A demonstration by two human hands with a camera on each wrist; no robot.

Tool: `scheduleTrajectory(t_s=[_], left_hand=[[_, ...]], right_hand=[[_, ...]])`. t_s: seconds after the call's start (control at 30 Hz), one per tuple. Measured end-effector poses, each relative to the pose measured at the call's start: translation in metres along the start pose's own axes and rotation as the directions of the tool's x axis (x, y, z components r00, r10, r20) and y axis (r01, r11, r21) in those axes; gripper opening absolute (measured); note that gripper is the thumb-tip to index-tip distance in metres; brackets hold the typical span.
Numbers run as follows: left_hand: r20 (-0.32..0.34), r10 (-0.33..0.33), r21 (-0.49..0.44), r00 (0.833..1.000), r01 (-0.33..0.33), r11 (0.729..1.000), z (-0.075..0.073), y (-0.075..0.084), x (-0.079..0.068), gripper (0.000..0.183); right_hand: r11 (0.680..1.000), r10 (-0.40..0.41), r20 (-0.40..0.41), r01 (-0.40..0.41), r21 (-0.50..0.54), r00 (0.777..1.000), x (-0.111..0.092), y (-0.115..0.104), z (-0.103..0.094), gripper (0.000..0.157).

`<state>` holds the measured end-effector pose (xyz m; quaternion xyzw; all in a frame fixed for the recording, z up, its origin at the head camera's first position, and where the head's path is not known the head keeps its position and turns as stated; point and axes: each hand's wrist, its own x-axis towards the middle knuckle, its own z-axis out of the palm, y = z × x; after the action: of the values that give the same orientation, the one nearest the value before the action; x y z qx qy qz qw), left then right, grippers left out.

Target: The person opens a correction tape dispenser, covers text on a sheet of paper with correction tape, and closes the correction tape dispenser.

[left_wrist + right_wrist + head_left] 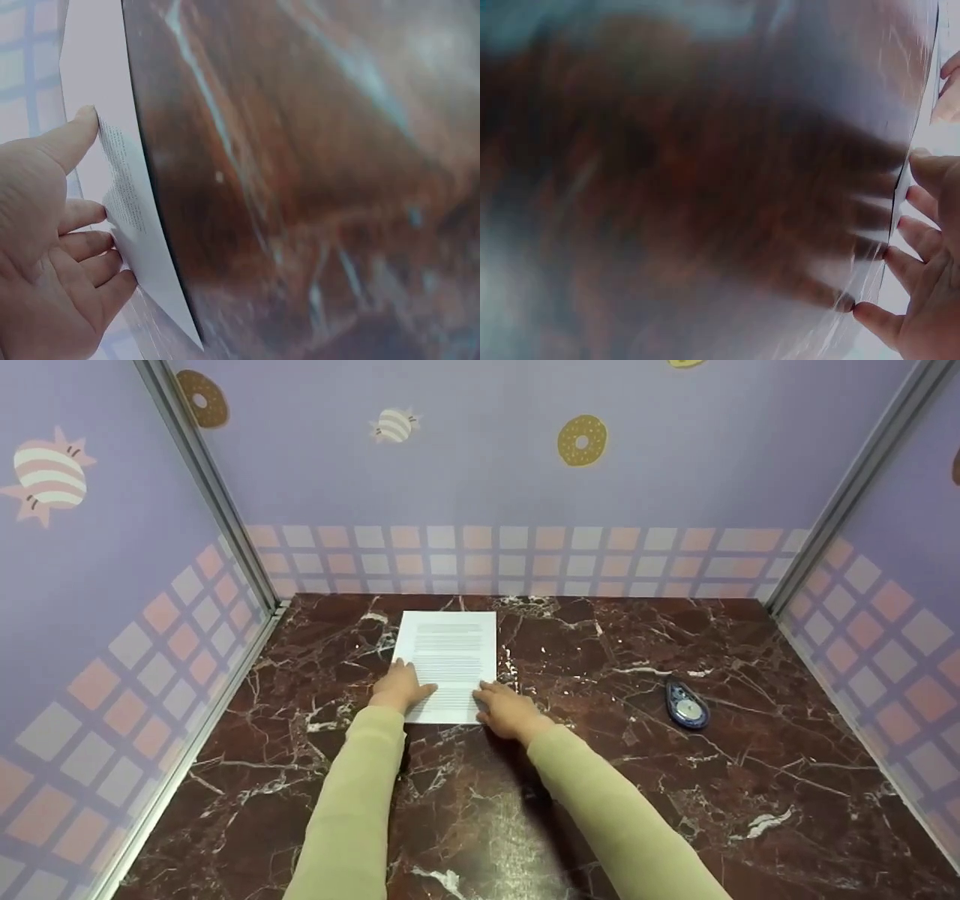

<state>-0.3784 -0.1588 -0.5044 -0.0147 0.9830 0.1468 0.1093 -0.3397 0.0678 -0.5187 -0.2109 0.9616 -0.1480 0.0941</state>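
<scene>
A white sheet of paper with printed lines of text lies flat at the middle-left of the tabletop. At its left edge rests my left hand, thumb stretched over the print and fingers along the border. The left wrist view shows that hand with its fingertips against the paper. On the opposite side my right hand touches the lower right edge with its fingertips. Spread fingers of the right hand meet the sheet's edge and the glossy surface in the right wrist view.
A blue teardrop-shaped correction tape dispenser lies to the right on the dark red marbled tabletop. Purple patterned panels stand at the back and both sides, joined by metal corner posts.
</scene>
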Motion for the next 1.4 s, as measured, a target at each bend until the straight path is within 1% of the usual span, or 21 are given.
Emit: scheduleTrajectory(t_s=[0.2, 0.47, 0.67, 0.77, 0.87, 1.03, 1.23, 1.4], left_hand=[[0.002, 0.039, 0.026, 0.999, -0.039, 0.999, 0.006, 0.012, -0.002, 0.085], [0.049, 0.102, -0.034, 0.994, -0.100, 0.994, 0.015, 0.029, -0.008, 0.089], [0.082, 0.166, -0.075, 0.983, -0.160, 0.984, 0.023, 0.041, -0.016, 0.091], [0.099, 0.215, -0.093, 0.972, -0.206, 0.974, 0.026, 0.046, -0.020, 0.093], [0.120, 0.267, -0.098, 0.956, -0.256, 0.962, 0.030, 0.052, -0.023, 0.095], [0.146, 0.327, -0.071, 0.934, -0.320, 0.945, 0.034, 0.061, -0.027, 0.095], [0.174, 0.398, -0.066, 0.901, -0.393, 0.917, 0.039, 0.071, -0.030, 0.097], [0.171, 0.436, -0.087, 0.884, -0.427, 0.900, 0.044, 0.078, -0.033, 0.098]], right_hand=[[1.000, 0.003, -0.017, -0.002, 0.017, 1.000, -0.009, 0.016, -0.006, 0.053], [0.999, -0.011, -0.024, 0.012, 0.045, 1.000, -0.025, 0.043, -0.014, 0.052], [0.998, -0.048, -0.026, 0.049, 0.047, 0.999, -0.041, 0.064, -0.020, 0.053], [0.996, -0.054, -0.029, 0.056, 0.064, 0.998, -0.049, 0.075, -0.022, 0.053], [0.995, -0.052, -0.038, 0.055, 0.082, 0.998, -0.058, 0.086, -0.024, 0.053], [0.992, -0.075, -0.064, 0.081, 0.100, 0.995, -0.073, 0.102, -0.027, 0.051], [0.988, -0.083, -0.079, 0.092, 0.127, 0.993, -0.090, 0.113, -0.030, 0.052], [0.987, -0.071, -0.085, 0.083, 0.138, 0.994, -0.102, 0.120, -0.031, 0.052]])
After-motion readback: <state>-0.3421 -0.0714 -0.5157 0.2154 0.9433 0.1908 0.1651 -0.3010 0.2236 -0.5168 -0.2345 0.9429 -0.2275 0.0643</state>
